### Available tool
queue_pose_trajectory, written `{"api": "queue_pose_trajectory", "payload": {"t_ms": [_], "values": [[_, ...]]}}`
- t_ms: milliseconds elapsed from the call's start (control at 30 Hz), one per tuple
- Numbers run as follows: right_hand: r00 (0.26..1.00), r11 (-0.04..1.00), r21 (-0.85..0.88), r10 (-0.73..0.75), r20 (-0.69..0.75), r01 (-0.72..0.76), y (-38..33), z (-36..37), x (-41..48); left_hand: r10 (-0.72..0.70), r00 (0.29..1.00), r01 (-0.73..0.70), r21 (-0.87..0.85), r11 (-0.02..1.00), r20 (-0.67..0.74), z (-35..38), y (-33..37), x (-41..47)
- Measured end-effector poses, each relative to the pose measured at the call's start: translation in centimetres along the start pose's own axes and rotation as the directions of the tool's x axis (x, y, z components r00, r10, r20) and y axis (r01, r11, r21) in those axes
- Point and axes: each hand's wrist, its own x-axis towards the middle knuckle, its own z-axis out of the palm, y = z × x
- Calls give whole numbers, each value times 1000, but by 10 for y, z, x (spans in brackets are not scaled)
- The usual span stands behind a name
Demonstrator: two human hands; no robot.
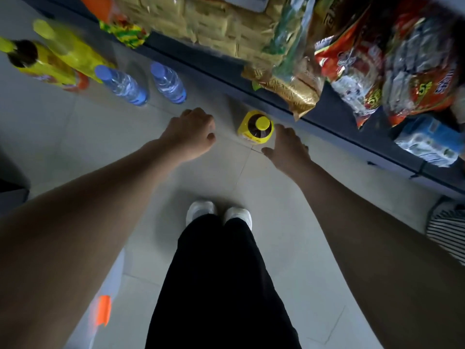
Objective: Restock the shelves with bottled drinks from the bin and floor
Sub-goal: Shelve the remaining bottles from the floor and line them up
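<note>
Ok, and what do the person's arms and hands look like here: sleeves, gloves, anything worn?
The left forearm and right forearm are bare as far as the frame shows. The left hand and right hand wear no gloves; no watch, ring or bracelet shows. At the right edge, black-and-white striped fabric may be a sleeve.

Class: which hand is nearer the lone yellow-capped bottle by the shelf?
Right. The right hand is just right of the yellow-capped bottle; the left hand lies farther off, leftward.

Tiled floor (276, 210): yellow-cap bottle (255, 127) upright, 12 o'clock; water bottles (120, 84) (168, 83), 11 o'clock; yellow bottles (73, 54) (37, 64), 10 o'clock. Shelf (327, 107), 2 o'clock: snack packs (415, 59).
</note>
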Motion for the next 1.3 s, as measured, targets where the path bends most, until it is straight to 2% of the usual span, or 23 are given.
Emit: {"api": "queue_pose_trajectory", "payload": {"t_ms": [233,400,533,733,1033,1300], "values": [[991,987,159,-8,-136,30,7,35,66,45,998,-44,-30,999,33,54,-14,57],[975,979,175,-71,-208,108,9,53,95,41,998,-40,-22,999,56,81,-26,84],[960,962,257,-21,-279,96,11,55,96,32,996,-31,-14,999,85,88,-30,89],[963,993,119,16,-267,17,3,48,88,7,992,-6,-7,1000,130,85,-33,79],[979,992,122,49,-197,-25,-4,36,22,-40,985,42,-9,999,166,50,-28,19],[982,992,128,25,-188,-1,-31,-30,-93,-68,966,81,-43,996,248,-24,-9,-93]]}}
